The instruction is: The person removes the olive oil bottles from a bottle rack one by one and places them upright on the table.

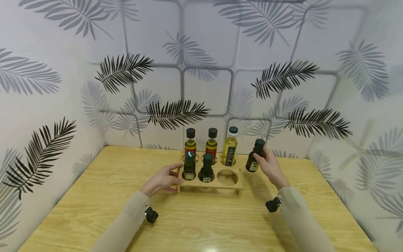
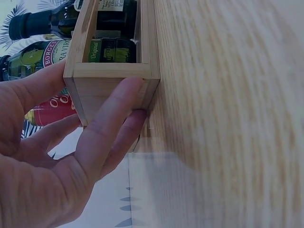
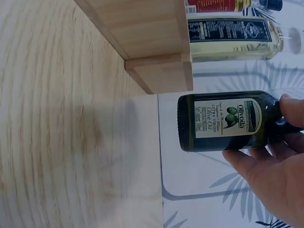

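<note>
My left hand (image 1: 163,179) holds the left end of a wooden bottle rack (image 1: 209,186), its fingers against the end board (image 2: 107,95). In my right hand (image 1: 270,164) is a small dark olive oil bottle (image 3: 223,121), gripped near the neck. It is raised and slightly tilted, just off the rack's right end. Two dark bottles, one left (image 1: 189,167) and one middle (image 1: 206,170), stand in the front row, beside a bare round hole (image 1: 227,177). Behind them are two red-labelled bottles, one left (image 1: 190,143) and one middle (image 1: 211,145), and a yellow oil bottle (image 1: 230,150).
The rack stands on a light wooden table (image 1: 201,217), near its back edge. A wall (image 1: 207,87) with a leaf pattern rises behind the table. Each wrist wears a small black camera, on the left (image 1: 151,214) and on the right (image 1: 272,204).
</note>
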Motion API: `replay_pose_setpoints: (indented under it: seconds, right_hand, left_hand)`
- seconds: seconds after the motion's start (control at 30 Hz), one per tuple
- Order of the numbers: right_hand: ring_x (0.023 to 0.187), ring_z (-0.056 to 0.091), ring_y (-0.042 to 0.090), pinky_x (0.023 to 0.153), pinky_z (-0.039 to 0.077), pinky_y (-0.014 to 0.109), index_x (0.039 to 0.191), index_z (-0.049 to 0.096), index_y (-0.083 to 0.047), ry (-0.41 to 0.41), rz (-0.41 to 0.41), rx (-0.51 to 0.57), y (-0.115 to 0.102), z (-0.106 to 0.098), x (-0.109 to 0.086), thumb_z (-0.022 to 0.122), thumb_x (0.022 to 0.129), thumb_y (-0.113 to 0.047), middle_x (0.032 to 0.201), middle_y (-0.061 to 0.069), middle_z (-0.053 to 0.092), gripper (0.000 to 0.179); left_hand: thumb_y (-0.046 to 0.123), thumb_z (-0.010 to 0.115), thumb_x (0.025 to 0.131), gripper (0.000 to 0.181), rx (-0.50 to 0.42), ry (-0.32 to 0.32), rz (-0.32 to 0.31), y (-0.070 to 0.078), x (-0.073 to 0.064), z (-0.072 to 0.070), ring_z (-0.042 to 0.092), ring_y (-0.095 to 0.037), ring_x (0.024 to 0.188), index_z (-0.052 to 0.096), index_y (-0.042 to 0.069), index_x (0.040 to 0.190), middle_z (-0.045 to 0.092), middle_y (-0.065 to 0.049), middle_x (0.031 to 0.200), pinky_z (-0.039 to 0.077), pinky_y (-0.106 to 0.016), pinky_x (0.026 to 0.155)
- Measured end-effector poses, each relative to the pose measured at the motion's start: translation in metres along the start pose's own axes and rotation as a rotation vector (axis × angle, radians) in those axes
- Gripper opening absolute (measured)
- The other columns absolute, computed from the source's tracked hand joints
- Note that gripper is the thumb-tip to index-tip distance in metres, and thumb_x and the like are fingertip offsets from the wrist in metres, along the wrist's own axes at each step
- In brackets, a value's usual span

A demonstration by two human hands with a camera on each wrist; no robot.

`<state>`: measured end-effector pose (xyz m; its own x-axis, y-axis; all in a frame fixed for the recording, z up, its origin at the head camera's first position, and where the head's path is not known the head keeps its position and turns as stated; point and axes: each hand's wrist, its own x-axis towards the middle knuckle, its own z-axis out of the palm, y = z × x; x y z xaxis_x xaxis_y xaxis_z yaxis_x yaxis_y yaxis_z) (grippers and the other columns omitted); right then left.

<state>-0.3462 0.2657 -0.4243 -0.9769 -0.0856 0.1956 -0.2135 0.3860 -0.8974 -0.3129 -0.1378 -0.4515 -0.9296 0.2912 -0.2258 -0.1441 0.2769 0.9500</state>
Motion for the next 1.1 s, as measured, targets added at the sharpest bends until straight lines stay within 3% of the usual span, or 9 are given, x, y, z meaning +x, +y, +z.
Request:
replay_pose_setpoints:
  seconds: [0.17, 0.4, 0.7, 0.93, 1.1]
  right_hand:
    - [0.137, 0.039, 0.045, 0.112, 0.031, 0.061, 0.151, 0.029, 0.003, -0.035, 0.024, -0.002, -0.001, -0.002, 0.001, 0.045, 0.106, -0.018, 0.148, 0.029, 0.038, 0.053]
    - [0.134, 0.043, 0.044, 0.112, 0.034, 0.058, 0.150, 0.033, 0.002, -0.029, 0.003, -0.027, 0.020, -0.002, 0.018, 0.047, 0.105, -0.021, 0.145, 0.028, 0.043, 0.052]
    - [0.138, 0.039, 0.044, 0.113, 0.032, 0.059, 0.152, 0.029, 0.000, -0.044, 0.023, -0.042, 0.031, -0.004, 0.030, 0.046, 0.106, -0.023, 0.149, 0.028, 0.038, 0.055]
    - [0.138, 0.038, 0.045, 0.114, 0.030, 0.058, 0.150, 0.031, 0.005, -0.052, -0.002, 0.010, 0.044, -0.009, 0.034, 0.047, 0.105, -0.017, 0.147, 0.031, 0.039, 0.052]
    - [0.138, 0.038, 0.044, 0.114, 0.031, 0.058, 0.151, 0.030, 0.003, -0.068, 0.008, -0.029, 0.049, -0.010, 0.036, 0.048, 0.105, -0.019, 0.149, 0.030, 0.038, 0.055]
  left_hand:
    - [0.008, 0.069, 0.092, 0.070, 0.013, 0.007, 0.010, 0.000, 0.000, 0.000, 0.064, -0.030, 0.106, 0.037, 0.021, 0.152, 0.042, -0.027, 0.142, 0.060, -0.045, 0.073]
    - [0.009, 0.069, 0.092, 0.070, 0.012, -0.006, 0.011, 0.004, 0.000, -0.003, 0.063, -0.031, 0.109, 0.037, 0.022, 0.153, 0.040, -0.027, 0.144, 0.060, -0.045, 0.074]
    - [0.009, 0.070, 0.091, 0.071, 0.014, -0.007, -0.007, 0.001, 0.002, -0.002, 0.063, -0.032, 0.108, 0.037, 0.022, 0.152, 0.040, -0.027, 0.144, 0.061, -0.044, 0.074]
    - [0.009, 0.070, 0.090, 0.071, 0.018, -0.012, 0.006, 0.002, 0.002, -0.003, 0.062, -0.034, 0.110, 0.038, 0.023, 0.152, 0.041, -0.027, 0.144, 0.061, -0.045, 0.073]
    - [0.008, 0.070, 0.091, 0.071, 0.019, -0.014, 0.008, 0.002, 0.001, -0.002, 0.062, -0.036, 0.111, 0.038, 0.022, 0.152, 0.040, -0.028, 0.143, 0.061, -0.045, 0.071]
